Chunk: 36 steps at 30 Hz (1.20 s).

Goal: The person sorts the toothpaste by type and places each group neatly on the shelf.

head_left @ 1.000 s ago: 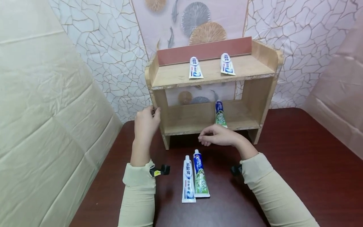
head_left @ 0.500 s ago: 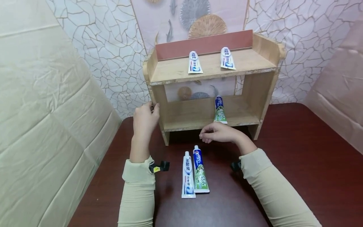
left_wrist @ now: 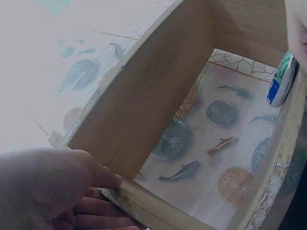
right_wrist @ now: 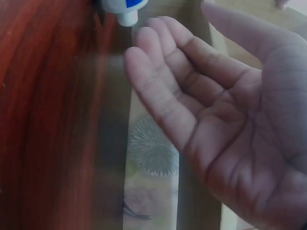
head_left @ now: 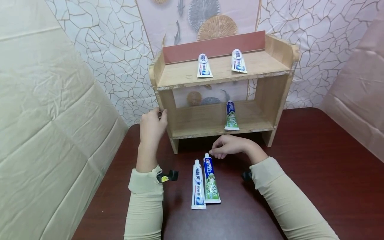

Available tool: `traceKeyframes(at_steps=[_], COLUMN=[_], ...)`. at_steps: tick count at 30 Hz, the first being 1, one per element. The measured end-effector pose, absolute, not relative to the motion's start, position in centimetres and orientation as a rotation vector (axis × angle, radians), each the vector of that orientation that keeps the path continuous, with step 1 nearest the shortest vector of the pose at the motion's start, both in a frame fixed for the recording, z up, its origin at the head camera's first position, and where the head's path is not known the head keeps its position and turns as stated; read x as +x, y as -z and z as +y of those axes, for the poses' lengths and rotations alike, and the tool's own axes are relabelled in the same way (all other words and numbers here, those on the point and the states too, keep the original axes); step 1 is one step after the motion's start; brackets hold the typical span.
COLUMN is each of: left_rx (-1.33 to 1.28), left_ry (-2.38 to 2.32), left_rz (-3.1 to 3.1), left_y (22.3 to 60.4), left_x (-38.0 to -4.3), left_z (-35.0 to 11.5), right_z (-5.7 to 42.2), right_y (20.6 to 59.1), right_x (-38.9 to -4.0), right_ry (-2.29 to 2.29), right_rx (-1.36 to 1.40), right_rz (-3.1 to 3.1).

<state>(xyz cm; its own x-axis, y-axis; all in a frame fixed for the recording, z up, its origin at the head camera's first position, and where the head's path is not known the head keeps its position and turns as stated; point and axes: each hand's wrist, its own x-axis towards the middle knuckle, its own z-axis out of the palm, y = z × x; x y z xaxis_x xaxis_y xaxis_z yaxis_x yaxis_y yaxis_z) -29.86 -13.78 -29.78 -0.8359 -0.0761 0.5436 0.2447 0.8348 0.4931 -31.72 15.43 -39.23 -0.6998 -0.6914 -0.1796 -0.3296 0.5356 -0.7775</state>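
Note:
My left hand (head_left: 152, 125) grips the left side panel of a two-tier wooden shelf (head_left: 223, 75). In the left wrist view the thumb (left_wrist: 103, 175) lies over the panel's front edge, with the fingers along its outer side. My right hand (head_left: 229, 146) holds nothing; its fingers are loosely bent beside the cap of a blue and green toothpaste tube (head_left: 211, 183). That cap (right_wrist: 128, 18) shows just beyond the fingertips in the right wrist view. Left of this tube, a white toothpaste tube (head_left: 198, 186) lies alongside it on the table.
Two white toothpaste tubes, one on the left (head_left: 204, 66) and one on the right (head_left: 238, 61), lie on the upper shelf. Another blue and green tube (head_left: 231, 116) lies on the lower shelf board. The dark red table (head_left: 315, 160) meets fabric screens at its sides.
My right hand has come down and back from the lower shelf's front edge to the blue and green tube's cap. My left hand keeps its grip. The head view has tilted slightly.

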Motion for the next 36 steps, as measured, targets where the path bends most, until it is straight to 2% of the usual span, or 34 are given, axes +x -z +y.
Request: traceKeyframes(at_steps=[19,36], left_rx=[-0.142,-0.136], left_ry=[0.773,0.77], left_rz=[-2.453,-2.45], left_y=[29.4,29.7], left_x=[-29.9,-29.8], left_z=[-13.5,-13.8], right_z=[11.8,9.4], right_y=[40.2,40.5], right_x=[-29.1,-27.4], right_ry=[0.774,0.627], right_rx=[-0.433,-0.346], right_rz=[2.403,2.612])
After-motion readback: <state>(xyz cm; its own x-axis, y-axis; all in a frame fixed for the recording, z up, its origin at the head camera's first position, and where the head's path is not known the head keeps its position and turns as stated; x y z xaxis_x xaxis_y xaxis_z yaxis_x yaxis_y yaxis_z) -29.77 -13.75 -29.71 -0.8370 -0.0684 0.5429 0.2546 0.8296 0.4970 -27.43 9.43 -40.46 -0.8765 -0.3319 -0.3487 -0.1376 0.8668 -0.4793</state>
